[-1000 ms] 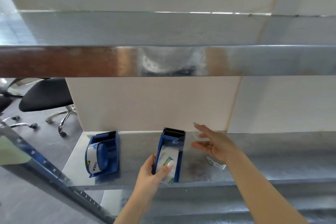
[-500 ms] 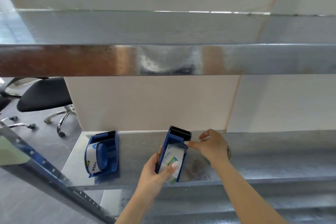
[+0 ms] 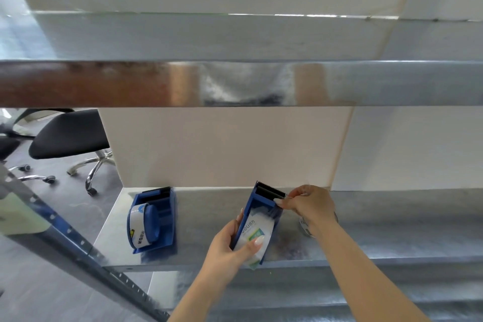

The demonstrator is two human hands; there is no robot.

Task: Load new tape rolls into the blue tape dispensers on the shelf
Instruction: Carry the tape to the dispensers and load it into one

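Overhead: the shiny front edge of an upper shelf crosses the whole view.
Setting: a lower metal shelf backed by a white wall.
Held dispenser: a blue tape dispenser sits near the middle of the lower shelf, by its front edge.
Its direction: its long axis runs front to back, with the far end leaning slightly right. The black toothed cutter points away, toward the wall.
Tape roll: a roll with a white and green label sits in the near end.
Left hand: the left hand grips the near end, fingers curled round the blue side and thumb pressed on the roll's label.
Right hand: the right hand is at the dispenser's right wall, just below the cutter. Thumb and forefinger pinch a faint, clear tape end, and the other fingers are curled in.
Second dispenser: another blue dispenser stands well to the left with a roll loaded, cutter end also toward the wall.
Loose roll: a spare roll lies on the shelf, partly hidden behind the right wrist.
Beyond the shelf: a black office chair stands on a grey floor at the left.
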